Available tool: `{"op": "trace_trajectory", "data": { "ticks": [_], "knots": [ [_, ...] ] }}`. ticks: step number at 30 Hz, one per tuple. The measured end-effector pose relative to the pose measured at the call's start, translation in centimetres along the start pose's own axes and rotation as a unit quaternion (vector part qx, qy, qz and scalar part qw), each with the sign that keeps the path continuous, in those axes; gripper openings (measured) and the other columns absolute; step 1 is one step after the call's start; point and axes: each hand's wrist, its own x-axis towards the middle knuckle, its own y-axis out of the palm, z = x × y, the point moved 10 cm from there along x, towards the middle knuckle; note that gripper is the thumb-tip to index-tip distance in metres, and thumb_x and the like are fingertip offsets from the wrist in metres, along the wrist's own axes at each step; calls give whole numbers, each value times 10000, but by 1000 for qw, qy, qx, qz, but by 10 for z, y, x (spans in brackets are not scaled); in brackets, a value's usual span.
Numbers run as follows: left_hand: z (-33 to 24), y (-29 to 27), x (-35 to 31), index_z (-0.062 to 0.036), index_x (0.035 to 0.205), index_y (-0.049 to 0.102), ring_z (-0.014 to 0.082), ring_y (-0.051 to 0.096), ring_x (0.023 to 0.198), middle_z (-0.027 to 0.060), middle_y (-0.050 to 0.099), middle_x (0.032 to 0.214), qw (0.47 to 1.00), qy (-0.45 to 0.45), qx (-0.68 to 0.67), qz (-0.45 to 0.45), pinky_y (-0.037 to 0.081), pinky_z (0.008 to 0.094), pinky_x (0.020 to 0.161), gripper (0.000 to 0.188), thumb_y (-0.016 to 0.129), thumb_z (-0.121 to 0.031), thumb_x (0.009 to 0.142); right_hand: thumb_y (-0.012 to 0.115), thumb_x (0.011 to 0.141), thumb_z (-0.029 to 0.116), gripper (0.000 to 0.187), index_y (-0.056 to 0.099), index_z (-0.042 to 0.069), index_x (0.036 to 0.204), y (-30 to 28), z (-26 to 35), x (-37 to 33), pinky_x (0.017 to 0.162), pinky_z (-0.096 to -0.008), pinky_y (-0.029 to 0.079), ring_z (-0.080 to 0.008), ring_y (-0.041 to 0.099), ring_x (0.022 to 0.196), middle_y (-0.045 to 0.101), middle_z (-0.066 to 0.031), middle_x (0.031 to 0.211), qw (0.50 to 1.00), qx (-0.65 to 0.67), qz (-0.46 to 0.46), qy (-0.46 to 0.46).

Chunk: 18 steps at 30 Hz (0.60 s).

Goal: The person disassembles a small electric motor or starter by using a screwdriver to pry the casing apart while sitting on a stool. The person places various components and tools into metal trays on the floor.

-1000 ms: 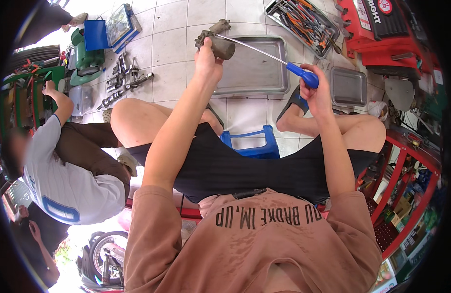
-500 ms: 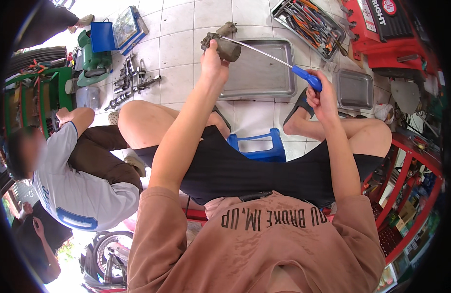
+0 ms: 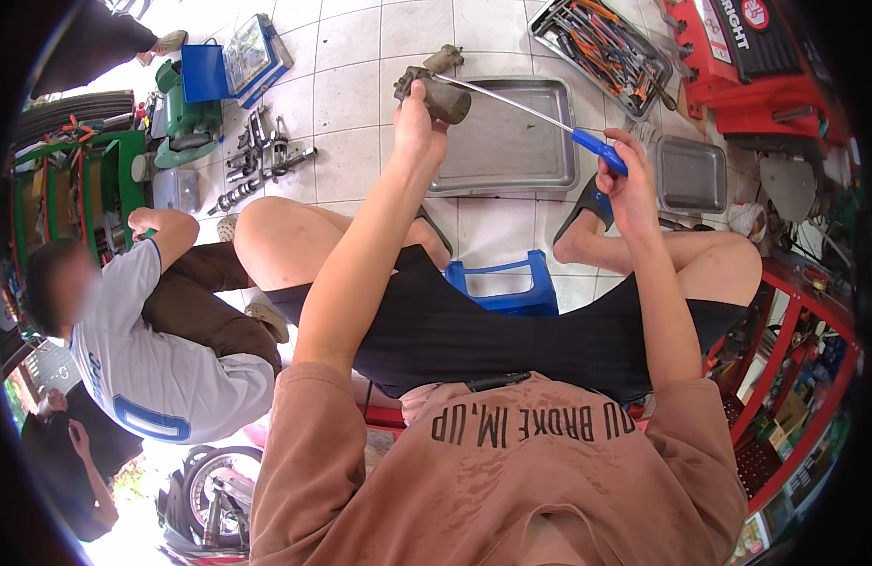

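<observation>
My left hand (image 3: pixel 415 132) holds up a dirty grey-brown metal part (image 3: pixel 448 102) with a thick cylindrical body and a smaller cylinder beyond it; its exact kind I cannot tell. A long screwdriver (image 3: pixel 598 151) with a blue handle and thin steel shaft slants from the right, its tip meeting the part near my left thumb. Whether the tip sits in a screw is too small to see. My right hand (image 3: pixel 632 193) grips the end of the handle, some fingers lifted off it. Beneath the part, a shallow metal tray (image 3: pixel 511 184) lies on the tiled floor.
A tool-filled tray (image 3: pixel 601 57) and a small metal tray (image 3: pixel 691 174) stand to the right. Metal shafts (image 3: pixel 257 165) and an open blue case (image 3: pixel 238 71) lie left. A blue plastic stool (image 3: pixel 507 307) stands between my legs. A seated person (image 3: pixel 176 363) is close at left.
My right hand has loosened its grip, fingers raised from the handle, and the handle has turned. The metal part stays at the screwdriver's tip in my left hand.
</observation>
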Motion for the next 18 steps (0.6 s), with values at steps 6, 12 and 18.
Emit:
{"op": "trace_trajectory", "data": {
  "ticks": [6, 12, 18],
  "knots": [
    [0, 4, -5, -87, 1098, 500, 220, 549, 937, 79, 549, 1035, 1000, -4, 0, -3, 461, 393, 835, 224, 467, -268, 969, 584, 873, 104, 252, 552, -13, 1094, -6, 7, 1, 610, -261, 412, -116, 511, 653, 553, -52, 771, 998, 10, 0, -54],
    [-3, 3, -4, -75, 1129, 467, 247, 530, 978, 99, 525, 1061, 1000, -7, -7, -5, 471, 417, 840, 254, 475, -271, 966, 601, 874, 115, 228, 571, -14, 1060, -4, 10, 2, 678, -279, 466, -137, 559, 708, 579, -67, 829, 997, 7, -7, -79],
    [-2, 0, -2, -66, 1145, 453, 275, 524, 988, 121, 509, 1080, 1000, -6, -19, -20, 478, 436, 855, 275, 484, -268, 960, 553, 931, 243, 243, 583, 24, 1029, 2, 0, -5, 529, -240, 430, -108, 516, 563, 561, -34, 726, 1000, -12, 3, 18]
  ]
}}
